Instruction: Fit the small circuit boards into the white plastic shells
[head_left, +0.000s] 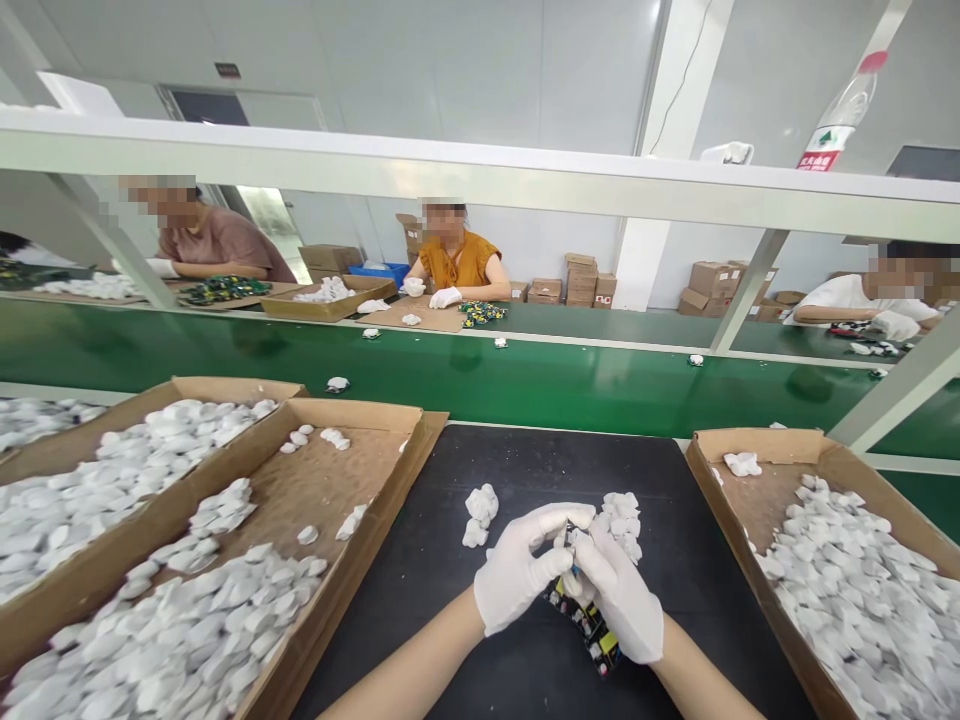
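My left hand (521, 570) and my right hand (619, 590), both in white gloves, meet above a black mat. Their fingertips pinch a small part (574, 536) between them; it shows bits of metal and blue, like a small circuit board, but the fingers hide most of it. Under my right hand lie several small circuit boards (600, 645) with yellow and black components, partly covered by the glove. Small white pieces (621, 522) are heaped just beyond my right hand. Another little cluster of white pieces (481, 512) rests beyond my left hand.
Cardboard trays of white pieces flank the mat (420, 620): a left tray (375, 415) and a right tray (739, 442). Past them runs a green conveyor (600, 385) carrying a few small items. A white shelf rail (480, 165) crosses above. Several people work opposite.
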